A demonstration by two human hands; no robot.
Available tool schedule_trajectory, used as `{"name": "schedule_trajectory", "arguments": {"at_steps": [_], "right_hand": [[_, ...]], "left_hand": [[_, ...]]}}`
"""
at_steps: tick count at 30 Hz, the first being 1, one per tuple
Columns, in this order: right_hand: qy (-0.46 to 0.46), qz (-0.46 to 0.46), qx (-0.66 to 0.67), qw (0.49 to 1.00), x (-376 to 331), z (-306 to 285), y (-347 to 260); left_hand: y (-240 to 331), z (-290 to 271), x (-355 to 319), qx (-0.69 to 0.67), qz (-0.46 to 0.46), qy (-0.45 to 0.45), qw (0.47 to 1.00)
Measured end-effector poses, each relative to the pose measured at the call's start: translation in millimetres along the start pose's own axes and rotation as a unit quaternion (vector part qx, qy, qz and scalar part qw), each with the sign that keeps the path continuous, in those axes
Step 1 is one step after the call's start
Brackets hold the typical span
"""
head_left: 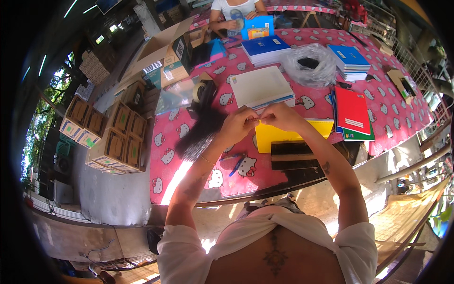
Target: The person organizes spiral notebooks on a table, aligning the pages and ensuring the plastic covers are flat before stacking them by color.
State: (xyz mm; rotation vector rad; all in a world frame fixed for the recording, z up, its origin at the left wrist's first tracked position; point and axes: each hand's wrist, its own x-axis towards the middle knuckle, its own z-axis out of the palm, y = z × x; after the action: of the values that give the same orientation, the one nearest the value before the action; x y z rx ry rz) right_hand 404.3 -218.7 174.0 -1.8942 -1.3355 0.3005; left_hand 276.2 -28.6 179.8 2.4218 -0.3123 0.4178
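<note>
At the top left corner of a yellow spiral notebook [288, 136], my left hand [240, 124] and my right hand [284, 116] meet with fingertips pinched together. Their grip is on the end of its bound edge; the fingers hide the exact spot. The notebook lies tilted against a dark wooden block [294, 156]. Left of my left hand spreads a bundle of black binding coils [202, 137]. Just beyond my hands is a stack of white-covered notebooks [263, 87]. Blue pens [236, 165] lie on the table near my left forearm.
The pink patterned tablecloth [163, 163] carries a tape dispenser [203, 92], red notebooks [353, 110], blue notebook stacks [266, 48] and a clear plastic bag [309, 66]. Cartons [172, 64] stand at the far left. Across the table a person [235, 9] handles a blue notebook.
</note>
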Motion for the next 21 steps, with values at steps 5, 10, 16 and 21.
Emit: {"name": "schedule_trajectory", "arguments": {"at_steps": [5,10,16,21], "right_hand": [[-0.013,-0.009,-0.003,1.0,-2,-2,-10],[0.011,-0.027,-0.037,0.999,-5,2,-10],[0.013,0.056,-0.083,0.995,-15,2,-32],[0.017,0.05,-0.097,0.994,-22,-1,-40]], "left_hand": [[7,-7,0,-0.058,-0.002,0.037,0.998],[12,5,-3,0.01,0.001,0.036,0.999],[-3,-7,-9,0.061,-0.015,-0.016,0.998],[9,-2,-10,0.033,0.019,0.029,0.999]]}}
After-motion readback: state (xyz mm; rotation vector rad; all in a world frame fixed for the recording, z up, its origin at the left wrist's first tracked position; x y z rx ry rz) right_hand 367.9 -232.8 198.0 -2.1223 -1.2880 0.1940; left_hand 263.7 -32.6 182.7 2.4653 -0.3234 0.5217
